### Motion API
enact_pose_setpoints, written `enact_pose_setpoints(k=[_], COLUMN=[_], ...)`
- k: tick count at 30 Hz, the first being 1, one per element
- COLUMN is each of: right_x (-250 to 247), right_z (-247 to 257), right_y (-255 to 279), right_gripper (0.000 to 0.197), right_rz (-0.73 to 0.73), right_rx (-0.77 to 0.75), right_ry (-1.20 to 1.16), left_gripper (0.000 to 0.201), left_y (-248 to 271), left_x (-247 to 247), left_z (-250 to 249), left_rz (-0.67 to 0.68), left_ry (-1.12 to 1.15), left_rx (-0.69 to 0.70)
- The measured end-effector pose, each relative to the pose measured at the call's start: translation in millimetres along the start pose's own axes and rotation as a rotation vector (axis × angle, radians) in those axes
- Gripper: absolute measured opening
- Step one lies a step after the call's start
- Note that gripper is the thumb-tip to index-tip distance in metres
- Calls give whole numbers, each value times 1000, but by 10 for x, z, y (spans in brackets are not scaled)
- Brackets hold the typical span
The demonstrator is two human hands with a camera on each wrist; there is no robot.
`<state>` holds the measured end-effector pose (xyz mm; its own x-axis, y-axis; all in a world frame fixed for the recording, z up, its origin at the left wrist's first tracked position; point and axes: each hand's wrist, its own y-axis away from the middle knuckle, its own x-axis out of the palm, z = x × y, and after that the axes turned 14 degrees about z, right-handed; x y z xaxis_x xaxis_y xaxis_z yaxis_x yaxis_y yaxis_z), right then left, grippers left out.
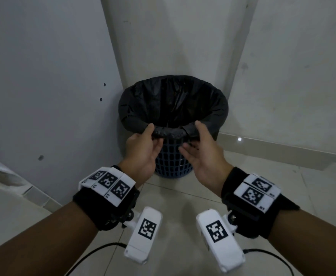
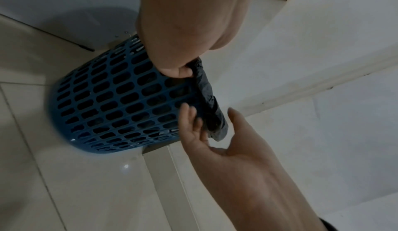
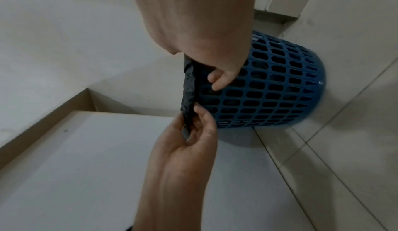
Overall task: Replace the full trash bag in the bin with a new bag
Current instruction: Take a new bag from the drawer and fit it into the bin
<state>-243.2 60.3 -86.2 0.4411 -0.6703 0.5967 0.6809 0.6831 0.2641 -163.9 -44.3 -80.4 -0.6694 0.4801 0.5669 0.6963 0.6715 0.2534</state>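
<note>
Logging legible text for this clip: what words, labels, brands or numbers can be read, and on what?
No readable words, brands or numbers.
Wrist bands: black-and-white square code patterns; tiny marks beside them too blurred to read.
Bin: no label visible.
Black bag: no print visible.

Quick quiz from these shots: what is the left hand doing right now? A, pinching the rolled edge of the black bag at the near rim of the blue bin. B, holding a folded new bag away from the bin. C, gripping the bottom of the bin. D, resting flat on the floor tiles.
A: the left hand pinches the rolled edge of the black bag at the near rim of the blue bin.
</note>
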Motion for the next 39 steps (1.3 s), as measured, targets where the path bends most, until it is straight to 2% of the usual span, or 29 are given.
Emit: enact_pose_setpoints(k=[2, 4, 5, 7, 11, 14, 17, 19, 21, 23, 25, 30, 35, 39], right_x=[-17, -16, -5, 16, 27, 30, 17, 1, 11, 57, 107, 151, 205, 180], right_z=[51, 102, 120, 136, 170, 185, 159, 121, 53, -23, -78, -112, -107, -80], right_y=[-26, -42, -37, -47, -114, -132, -120, -81, -9, 65, 100, 54, 29, 31], right_gripper=[40, 21, 19, 25, 19, 17, 38, 44, 43, 39, 32, 24, 17, 20], right_rz=[-28, -26, -32, -45, -12, 17, -21, -66, -53, 26, 63, 41, 54, 81], right_rx=[-75, -110, -113, -111, -81, -85, -108, -84, -3, 77, 94, 14, -49, -87], right_ry=[-36, -61, -59, -57, -141, -107, -9, 79, 161, 185, 173, 117, 38, 16], left_gripper=[33, 33, 33, 33, 36, 36, 31, 30, 31, 34, 38, 36, 33, 32], left_y=[-10, -3, 1, 1, -5, 41, 103, 139, 161, 166, 161, 179, 83, 80], left_x=[-17, -21, -19, -9, -5, 9, 40, 68, 82, 92, 88, 13, -43, -22], left_z=[-28, -37, -34, -34, -43, 17, 69, 87, 100, 124, 150, 149, 25, 35], left_rz=[-10, 15, 33, 55, 61, 82, 148, 179, 187, 195, 208, 185, 47, 54], left_ry=[24, 40, 48, 73, 105, 84, 77, 71, 77, 50, -5, -114, -52, -46], left_rx=[-2, -13, -14, -8, 4, -21, -73, -112, -141, -164, -173, -183, -100, -84])
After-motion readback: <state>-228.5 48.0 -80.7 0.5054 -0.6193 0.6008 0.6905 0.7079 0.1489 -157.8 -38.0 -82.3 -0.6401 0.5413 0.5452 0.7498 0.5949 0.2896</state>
